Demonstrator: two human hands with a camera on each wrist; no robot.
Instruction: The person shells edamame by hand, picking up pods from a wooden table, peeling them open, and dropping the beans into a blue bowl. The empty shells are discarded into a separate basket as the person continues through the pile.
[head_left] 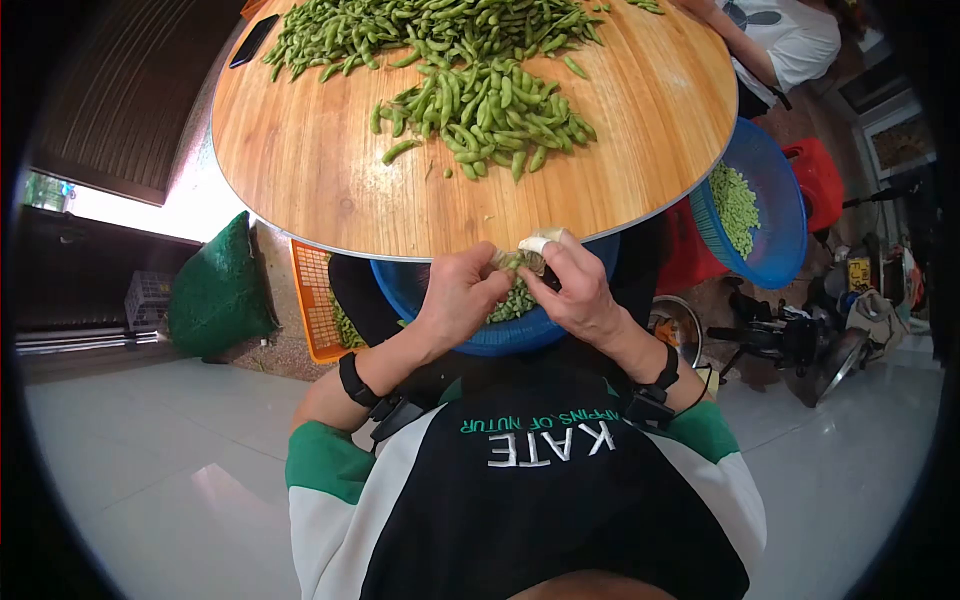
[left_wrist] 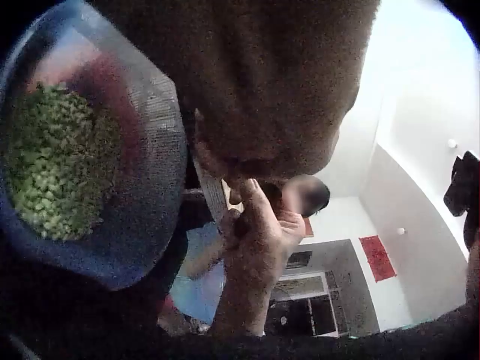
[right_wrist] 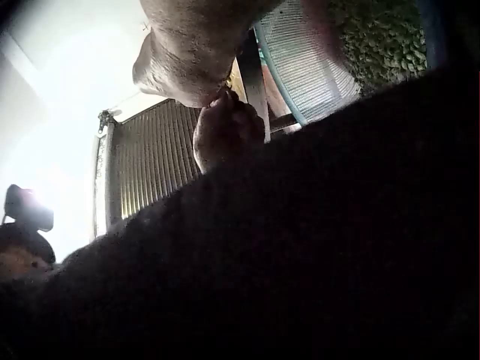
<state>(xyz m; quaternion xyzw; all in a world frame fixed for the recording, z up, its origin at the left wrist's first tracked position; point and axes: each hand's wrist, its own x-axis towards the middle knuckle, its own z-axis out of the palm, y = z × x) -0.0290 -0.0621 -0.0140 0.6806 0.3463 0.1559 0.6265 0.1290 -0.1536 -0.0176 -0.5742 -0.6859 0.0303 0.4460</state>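
Over the blue basin (head_left: pixel 505 343), the left hand (head_left: pixel 460 297) and right hand (head_left: pixel 580 290) meet near the table's front edge. Both pinch a green pod (head_left: pixel 511 261) between them, partly hidden by fingers. Whitish wraps cover fingertips of the right hand. Shelled green beans (head_left: pixel 514 303) lie in the basin below. In the left wrist view the left hand (left_wrist: pixel 270 90) is large and dark, facing the right hand (left_wrist: pixel 259 236). The right wrist view shows the right hand (right_wrist: pixel 199 45) above the left hand (right_wrist: pixel 227 133); the pod cannot be made out there.
Pods (head_left: pixel 490 110) are heaped on the round wooden table (head_left: pixel 320 170), with a phone (head_left: pixel 254 41) at its left edge. An orange crate (head_left: pixel 312 300) and green sack (head_left: pixel 222 290) stand left. Right are another blue basin (head_left: pixel 782 210), red stools and a seated person (head_left: pixel 790 45).
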